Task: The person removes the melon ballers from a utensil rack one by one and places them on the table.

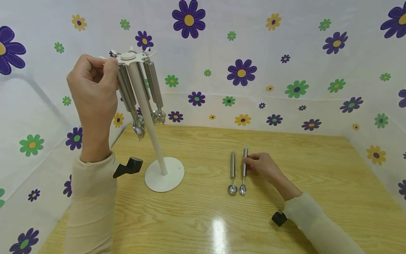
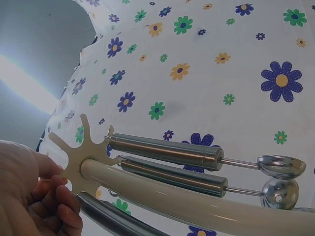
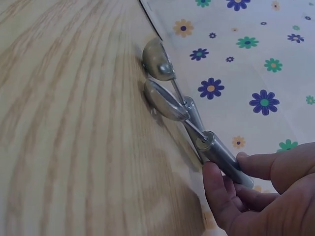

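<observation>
At the left stands a white utensil stand [image 1: 141,102] with a round base and a star-shaped hook plate [image 2: 81,157] on top. My left hand [image 1: 95,84] pinches one arm of that plate between thumb and fingers. Several metal scoops [image 1: 154,84] hang from the hooks, handles up and bowls down; some are partly hidden by the pole. On the table, my right hand [image 1: 261,165] pinches the handle of a scoop with a narrow oval bowl [image 1: 243,189]. Just left of it lies a second scoop [image 1: 233,189] with a rounder bowl, which no hand touches.
The wooden table [image 1: 203,218] carries the stand's base [image 1: 172,180] left of the two lying scoops. A white flowered cloth [image 1: 209,70] hangs behind the table and along both sides. Each wrist wears a black camera mount [image 1: 128,167].
</observation>
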A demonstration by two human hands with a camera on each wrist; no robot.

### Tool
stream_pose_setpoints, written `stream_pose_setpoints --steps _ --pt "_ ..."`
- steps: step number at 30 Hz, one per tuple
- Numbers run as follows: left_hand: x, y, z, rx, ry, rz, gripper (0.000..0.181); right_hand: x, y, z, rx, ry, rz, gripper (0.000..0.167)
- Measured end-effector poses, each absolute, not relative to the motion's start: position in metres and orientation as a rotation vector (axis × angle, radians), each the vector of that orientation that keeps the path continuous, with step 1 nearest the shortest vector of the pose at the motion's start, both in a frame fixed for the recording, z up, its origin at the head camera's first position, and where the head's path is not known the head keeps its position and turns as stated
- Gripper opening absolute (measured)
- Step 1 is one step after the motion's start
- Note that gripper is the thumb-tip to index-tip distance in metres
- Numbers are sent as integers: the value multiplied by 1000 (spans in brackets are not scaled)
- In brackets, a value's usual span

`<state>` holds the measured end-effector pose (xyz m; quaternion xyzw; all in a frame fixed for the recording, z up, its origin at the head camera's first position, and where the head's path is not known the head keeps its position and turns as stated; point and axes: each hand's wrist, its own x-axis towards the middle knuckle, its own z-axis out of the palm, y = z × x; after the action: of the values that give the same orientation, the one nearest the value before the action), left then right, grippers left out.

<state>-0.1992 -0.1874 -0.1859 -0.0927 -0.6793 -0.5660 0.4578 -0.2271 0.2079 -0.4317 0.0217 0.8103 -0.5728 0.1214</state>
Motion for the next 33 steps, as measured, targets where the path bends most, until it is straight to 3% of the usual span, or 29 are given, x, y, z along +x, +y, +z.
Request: stream_pose_setpoints --steps 33 --pt "-196 -182 -180 -132 -1707 -1329 10 -223 198 -441 65 2549 -1589 25"
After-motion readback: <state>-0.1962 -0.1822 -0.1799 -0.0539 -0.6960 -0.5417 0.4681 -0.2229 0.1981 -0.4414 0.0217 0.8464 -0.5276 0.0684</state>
